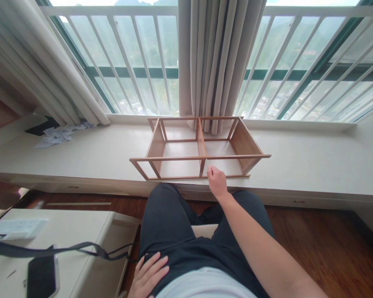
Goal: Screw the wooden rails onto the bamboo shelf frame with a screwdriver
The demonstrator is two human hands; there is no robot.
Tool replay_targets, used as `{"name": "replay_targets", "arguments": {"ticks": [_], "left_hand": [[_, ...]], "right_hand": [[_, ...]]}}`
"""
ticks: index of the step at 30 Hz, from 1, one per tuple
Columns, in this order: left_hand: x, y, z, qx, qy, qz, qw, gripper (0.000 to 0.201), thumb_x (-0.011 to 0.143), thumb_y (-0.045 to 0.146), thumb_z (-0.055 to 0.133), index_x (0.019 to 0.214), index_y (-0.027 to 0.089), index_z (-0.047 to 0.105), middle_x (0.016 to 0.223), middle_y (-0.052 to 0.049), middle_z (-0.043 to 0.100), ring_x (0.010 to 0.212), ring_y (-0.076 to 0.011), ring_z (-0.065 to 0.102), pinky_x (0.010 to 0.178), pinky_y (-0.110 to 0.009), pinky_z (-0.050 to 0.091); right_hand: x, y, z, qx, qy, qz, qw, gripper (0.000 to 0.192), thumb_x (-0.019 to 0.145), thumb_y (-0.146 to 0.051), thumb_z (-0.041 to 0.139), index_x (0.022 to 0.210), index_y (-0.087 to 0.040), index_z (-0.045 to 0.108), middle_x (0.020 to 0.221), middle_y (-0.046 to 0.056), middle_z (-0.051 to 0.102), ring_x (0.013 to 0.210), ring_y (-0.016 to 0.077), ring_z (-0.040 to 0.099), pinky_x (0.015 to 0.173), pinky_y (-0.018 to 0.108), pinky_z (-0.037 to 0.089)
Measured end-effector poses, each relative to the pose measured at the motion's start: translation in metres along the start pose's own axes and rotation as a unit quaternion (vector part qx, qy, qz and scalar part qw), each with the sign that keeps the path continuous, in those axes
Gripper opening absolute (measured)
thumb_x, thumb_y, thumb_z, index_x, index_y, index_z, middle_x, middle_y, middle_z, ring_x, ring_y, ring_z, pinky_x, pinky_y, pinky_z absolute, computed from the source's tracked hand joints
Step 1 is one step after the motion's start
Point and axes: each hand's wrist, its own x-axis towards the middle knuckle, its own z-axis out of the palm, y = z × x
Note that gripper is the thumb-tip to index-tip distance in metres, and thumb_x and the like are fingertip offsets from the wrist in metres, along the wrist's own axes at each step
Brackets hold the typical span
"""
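Note:
A brown wooden shelf frame (174, 158) lies on its side on the white window ledge, with a divider across its middle. My right hand (216, 180) is closed in a fist at its near side, just below the front rail where the divider meets it. From the fist a thin, pale metal rod (207, 162) points up to that joint; the rest of this small tool is hidden by my fingers. My left hand (151, 275) lies flat on my left thigh, fingers slightly apart and holding nothing.
Torn white paper (57, 135) is heaped at the ledge's left end by a dark flat item. Grey curtains (214, 62) hang behind the frame, before barred windows. At lower left, a white cabinet (90, 223) bears a phone (42, 275); a black strap (65, 249) crosses above it.

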Motion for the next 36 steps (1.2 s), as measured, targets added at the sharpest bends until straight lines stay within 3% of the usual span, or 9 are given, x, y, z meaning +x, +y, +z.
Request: {"name": "replay_targets", "arguments": {"ticks": [3,6,24,36], "left_hand": [[-0.001,0.0,-0.001,0.004,-0.009,-0.006,1.0,0.054,0.102,0.05,0.023,0.134,0.032,0.063,0.135,-0.003,0.066,0.134,-0.0223,0.053,0.121,-0.041,0.025],[-0.003,0.0,-0.001,0.01,-0.018,-0.014,1.0,0.055,0.102,0.049,0.022,0.133,0.032,0.064,0.133,-0.004,0.068,0.132,-0.0231,0.055,0.121,-0.043,0.027],[-0.007,-0.001,0.001,0.017,-0.015,-0.007,1.0,0.054,0.102,0.048,0.022,0.136,0.032,0.062,0.133,-0.004,0.067,0.133,-0.0234,0.055,0.12,-0.044,0.029],[-0.006,-0.002,0.001,0.012,-0.016,-0.008,1.0,0.054,0.103,0.049,0.023,0.135,0.032,0.063,0.133,-0.004,0.067,0.133,-0.0236,0.055,0.12,-0.044,0.028]], "right_hand": [[0.004,-0.001,-0.009,-0.139,-0.033,-0.008,0.99,0.035,0.102,-0.028,0.043,0.07,-0.02,0.053,0.059,-0.001,0.047,0.056,0.0137,0.032,0.059,0.031,0.015],[0.006,-0.002,-0.009,-0.197,-0.053,-0.022,0.979,0.032,0.104,-0.028,0.044,0.076,-0.019,0.059,0.065,0.001,0.054,0.058,0.0138,0.035,0.06,0.031,0.014],[0.01,-0.007,-0.008,-0.246,-0.05,-0.029,0.968,0.034,0.104,-0.032,0.047,0.081,-0.018,0.068,0.072,0.006,0.064,0.061,0.0146,0.047,0.06,0.03,0.015],[0.012,-0.017,0.002,-0.271,-0.049,-0.022,0.961,0.038,0.106,-0.037,0.041,0.089,-0.019,0.07,0.077,0.011,0.068,0.066,0.0189,0.058,0.062,0.029,0.025]]}}
